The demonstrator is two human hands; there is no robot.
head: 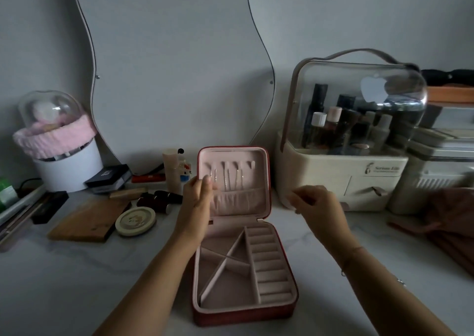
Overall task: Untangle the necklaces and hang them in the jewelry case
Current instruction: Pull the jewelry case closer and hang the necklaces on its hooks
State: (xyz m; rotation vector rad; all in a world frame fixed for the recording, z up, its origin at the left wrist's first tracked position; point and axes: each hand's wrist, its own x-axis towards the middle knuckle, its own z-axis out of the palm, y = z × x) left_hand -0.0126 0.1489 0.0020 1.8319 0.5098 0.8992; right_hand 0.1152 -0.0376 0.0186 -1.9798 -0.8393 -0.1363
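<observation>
The red jewelry case (pixel 294 271) with pink lining lies open in the middle of the white table. Its lid (pixel 259 161) stands upright. Thin necklace chains (pixel 226 179) hang from the hooks in the lid, their lower ends tucked into a gathered pocket (pixel 238 202). My left hand (pixel 196 194) holds the lid's left edge, fingertips over the inside by the leftmost hook. My right hand (pixel 314 203) hovers to the right of the lid, fingers loosely curled with nothing visible in them. The base compartments look empty.
A clear-domed cosmetics organiser (pixel 354 135) stands right of the case, with a pink cloth (pixel 451 223) beyond it. On the left lie a wooden board (pixel 87 223), a round tin (pixel 135 221), dark bottles (pixel 156 202) and a white tub (pixel 64 164). A wavy mirror (pixel 174 61) hangs behind.
</observation>
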